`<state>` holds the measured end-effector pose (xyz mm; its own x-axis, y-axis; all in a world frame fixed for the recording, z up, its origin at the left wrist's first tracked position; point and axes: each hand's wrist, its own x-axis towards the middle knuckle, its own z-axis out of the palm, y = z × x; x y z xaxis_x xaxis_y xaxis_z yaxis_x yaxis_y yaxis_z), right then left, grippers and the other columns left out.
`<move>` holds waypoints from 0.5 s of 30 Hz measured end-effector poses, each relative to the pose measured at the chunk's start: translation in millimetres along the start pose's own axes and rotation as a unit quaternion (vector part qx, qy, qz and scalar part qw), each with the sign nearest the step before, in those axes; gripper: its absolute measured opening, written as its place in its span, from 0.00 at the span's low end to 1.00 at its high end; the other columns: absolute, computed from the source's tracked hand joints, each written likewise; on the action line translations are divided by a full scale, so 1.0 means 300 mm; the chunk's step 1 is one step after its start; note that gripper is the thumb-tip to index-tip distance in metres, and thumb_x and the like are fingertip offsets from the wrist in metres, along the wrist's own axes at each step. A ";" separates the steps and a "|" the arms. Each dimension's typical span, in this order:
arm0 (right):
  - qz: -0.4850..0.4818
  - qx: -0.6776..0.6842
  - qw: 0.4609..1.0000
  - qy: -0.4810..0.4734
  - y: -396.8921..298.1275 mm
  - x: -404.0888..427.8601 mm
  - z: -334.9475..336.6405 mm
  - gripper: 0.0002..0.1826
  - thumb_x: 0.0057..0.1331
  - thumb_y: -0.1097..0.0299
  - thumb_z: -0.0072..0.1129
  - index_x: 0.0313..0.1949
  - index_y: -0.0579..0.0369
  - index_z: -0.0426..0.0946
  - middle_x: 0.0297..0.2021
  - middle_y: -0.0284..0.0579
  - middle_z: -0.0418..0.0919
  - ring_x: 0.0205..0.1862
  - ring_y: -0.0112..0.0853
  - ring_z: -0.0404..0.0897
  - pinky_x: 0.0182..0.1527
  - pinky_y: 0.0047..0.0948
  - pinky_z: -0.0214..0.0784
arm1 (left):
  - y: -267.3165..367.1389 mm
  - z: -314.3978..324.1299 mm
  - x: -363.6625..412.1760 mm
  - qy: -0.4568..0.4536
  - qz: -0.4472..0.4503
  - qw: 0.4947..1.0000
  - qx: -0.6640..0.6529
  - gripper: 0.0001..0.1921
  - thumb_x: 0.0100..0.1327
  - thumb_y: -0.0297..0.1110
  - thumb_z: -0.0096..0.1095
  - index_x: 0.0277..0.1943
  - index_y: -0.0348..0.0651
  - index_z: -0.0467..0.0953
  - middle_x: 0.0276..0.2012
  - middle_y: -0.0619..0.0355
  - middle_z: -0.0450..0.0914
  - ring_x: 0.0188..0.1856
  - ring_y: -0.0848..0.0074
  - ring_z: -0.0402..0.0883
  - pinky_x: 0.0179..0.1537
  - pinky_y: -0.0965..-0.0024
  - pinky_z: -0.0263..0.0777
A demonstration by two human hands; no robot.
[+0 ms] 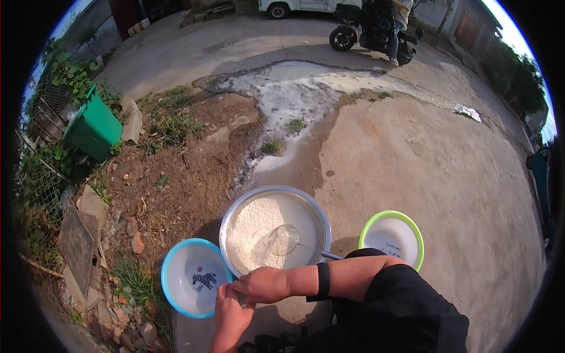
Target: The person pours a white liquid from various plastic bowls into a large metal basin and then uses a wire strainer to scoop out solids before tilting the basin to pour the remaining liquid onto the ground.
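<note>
My left hand and my right hand meet between the metal basin's near rim and the blue-rimmed bowl. A small greenish thing shows between their fingers, mostly hidden, and I cannot tell what it is. The large metal basin holds a pale, grainy mass with whitish liquid around it. A round wire-mesh skimmer lies in the basin, its handle over the right rim and partly behind my right forearm. To the left is a white bowl with a blue rim and a zebra print.
A white bowl with a lime-green rim stands to the right, partly behind my arm. White residue covers wet concrete ahead. Bricks, grass and a green bin are at left. A person is at a motorbike behind.
</note>
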<state>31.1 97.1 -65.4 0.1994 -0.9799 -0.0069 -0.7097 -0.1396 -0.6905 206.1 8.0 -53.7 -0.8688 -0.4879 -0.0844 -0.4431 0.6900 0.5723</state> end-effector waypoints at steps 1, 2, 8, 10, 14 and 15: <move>0.000 0.001 1.000 0.001 0.002 0.000 0.001 0.27 0.63 0.62 0.66 0.57 0.59 0.70 0.40 0.53 0.82 0.41 0.54 0.85 0.42 0.50 0.78 | -0.002 0.001 0.000 0.000 0.001 1.000 0.003 0.27 0.56 0.36 0.75 0.56 0.35 0.74 0.52 0.40 0.75 0.55 0.45 0.76 0.57 0.52 0.74; 0.000 0.002 1.000 0.002 0.003 0.000 0.004 0.27 0.63 0.62 0.66 0.58 0.59 0.70 0.40 0.53 0.82 0.40 0.54 0.85 0.41 0.50 0.78 | -0.003 0.002 0.000 0.002 -0.002 1.000 0.010 0.29 0.55 0.36 0.75 0.58 0.33 0.73 0.54 0.39 0.75 0.57 0.45 0.76 0.58 0.52 0.73; 0.000 -0.020 1.000 -0.018 0.014 0.004 0.012 0.30 0.62 0.63 0.67 0.61 0.60 0.67 0.42 0.54 0.81 0.40 0.55 0.84 0.41 0.50 0.78 | 0.002 0.006 -0.001 0.007 -0.040 0.999 0.022 0.41 0.53 0.36 0.77 0.65 0.24 0.65 0.60 0.35 0.70 0.63 0.44 0.72 0.64 0.53 0.71; -0.008 0.003 1.000 -0.014 0.015 0.007 0.007 0.31 0.62 0.63 0.68 0.62 0.60 0.67 0.43 0.55 0.81 0.41 0.55 0.84 0.42 0.50 0.78 | 0.004 0.003 0.000 0.009 -0.049 0.999 0.012 0.43 0.52 0.36 0.78 0.67 0.23 0.64 0.62 0.34 0.69 0.64 0.44 0.71 0.65 0.52 0.70; 0.009 0.017 0.999 -0.029 0.010 0.009 -0.002 0.33 0.63 0.63 0.68 0.64 0.61 0.66 0.45 0.56 0.81 0.43 0.55 0.84 0.43 0.50 0.78 | 0.003 0.005 0.004 0.019 -0.043 0.999 0.000 0.47 0.51 0.35 0.80 0.69 0.23 0.59 0.62 0.33 0.69 0.65 0.42 0.69 0.66 0.50 0.69; 0.007 0.021 0.999 -0.024 0.007 0.009 -0.003 0.34 0.63 0.63 0.68 0.65 0.61 0.66 0.45 0.57 0.81 0.43 0.55 0.84 0.44 0.50 0.78 | 0.001 0.007 0.004 0.019 -0.047 0.999 -0.003 0.48 0.51 0.35 0.80 0.69 0.23 0.58 0.62 0.32 0.69 0.65 0.42 0.69 0.66 0.50 0.68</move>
<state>29.5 94.1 -66.3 0.2226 -0.9735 -0.0517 -0.6845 -0.1183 -0.7193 204.4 8.9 -55.3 -0.8143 -0.5705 -0.1071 -0.5209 0.6369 0.5683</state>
